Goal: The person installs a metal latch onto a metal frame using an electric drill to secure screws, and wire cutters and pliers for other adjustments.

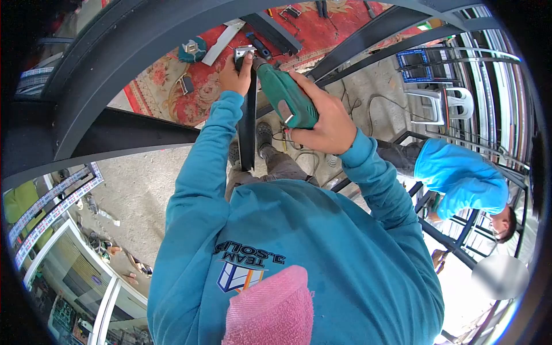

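My right hand point(329, 118) is wrapped around the rear of a green power drill point(282, 95), whose nose points up and to the left. Closed around the upper end of a long dark metal bar point(247, 132) is my left hand point(234, 77). At that end sits a small silver bracket point(244, 52), with my thumb and fingers against it. The drill's front end comes right up beside the bracket and bar; its tip is hidden there. Below, the bar hangs down between my legs.
Large dark metal frame beams point(109, 63) arch around me. On the red patterned carpet point(161, 86) lie a screwdriver point(259, 46), a teal tool point(192, 49) and metal pieces. A person in a blue shirt point(457, 172) bends at the right, near a white chair point(440, 106). Cables point(382, 99) cross the floor.
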Demonstrator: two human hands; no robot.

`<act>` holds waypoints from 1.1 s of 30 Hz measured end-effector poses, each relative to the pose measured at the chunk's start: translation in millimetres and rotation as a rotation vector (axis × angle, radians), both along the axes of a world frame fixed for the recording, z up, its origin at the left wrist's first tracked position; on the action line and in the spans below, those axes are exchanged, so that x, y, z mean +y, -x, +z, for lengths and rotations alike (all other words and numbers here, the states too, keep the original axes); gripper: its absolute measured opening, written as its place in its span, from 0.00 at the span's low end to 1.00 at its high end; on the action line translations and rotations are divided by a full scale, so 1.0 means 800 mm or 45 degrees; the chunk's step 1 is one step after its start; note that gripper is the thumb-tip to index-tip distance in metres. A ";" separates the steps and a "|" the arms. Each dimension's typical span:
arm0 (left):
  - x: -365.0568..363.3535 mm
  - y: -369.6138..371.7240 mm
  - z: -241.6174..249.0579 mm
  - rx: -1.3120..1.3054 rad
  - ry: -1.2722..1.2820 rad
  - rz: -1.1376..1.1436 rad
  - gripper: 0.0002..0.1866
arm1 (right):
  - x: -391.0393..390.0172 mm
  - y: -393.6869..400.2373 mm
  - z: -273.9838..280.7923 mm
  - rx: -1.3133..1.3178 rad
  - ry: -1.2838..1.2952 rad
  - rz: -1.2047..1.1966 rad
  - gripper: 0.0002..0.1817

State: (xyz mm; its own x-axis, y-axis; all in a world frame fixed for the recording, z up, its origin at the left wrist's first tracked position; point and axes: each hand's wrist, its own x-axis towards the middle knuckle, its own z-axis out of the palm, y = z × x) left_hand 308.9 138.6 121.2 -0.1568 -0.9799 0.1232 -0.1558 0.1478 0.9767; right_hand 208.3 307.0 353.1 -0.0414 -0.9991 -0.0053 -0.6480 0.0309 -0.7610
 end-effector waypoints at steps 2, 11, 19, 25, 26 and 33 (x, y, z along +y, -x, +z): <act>0.003 0.001 0.002 0.010 0.009 0.000 0.25 | -0.002 0.000 0.002 0.035 0.051 0.014 0.47; 0.006 0.000 0.014 -0.015 0.208 -0.012 0.19 | -0.023 0.015 0.021 0.262 -0.076 0.119 0.47; 0.002 0.001 0.001 0.072 0.252 -0.031 0.14 | -0.027 0.020 0.014 0.492 -0.045 0.215 0.48; 0.005 -0.001 0.001 0.083 0.254 -0.050 0.13 | -0.037 0.019 0.021 0.522 -0.180 0.206 0.51; 0.006 -0.001 0.001 0.084 0.257 -0.058 0.13 | -0.038 0.016 0.022 0.605 -0.278 0.198 0.51; 0.003 0.001 -0.007 0.229 0.052 -0.037 0.15 | -0.018 0.029 0.020 0.149 -0.029 0.161 0.47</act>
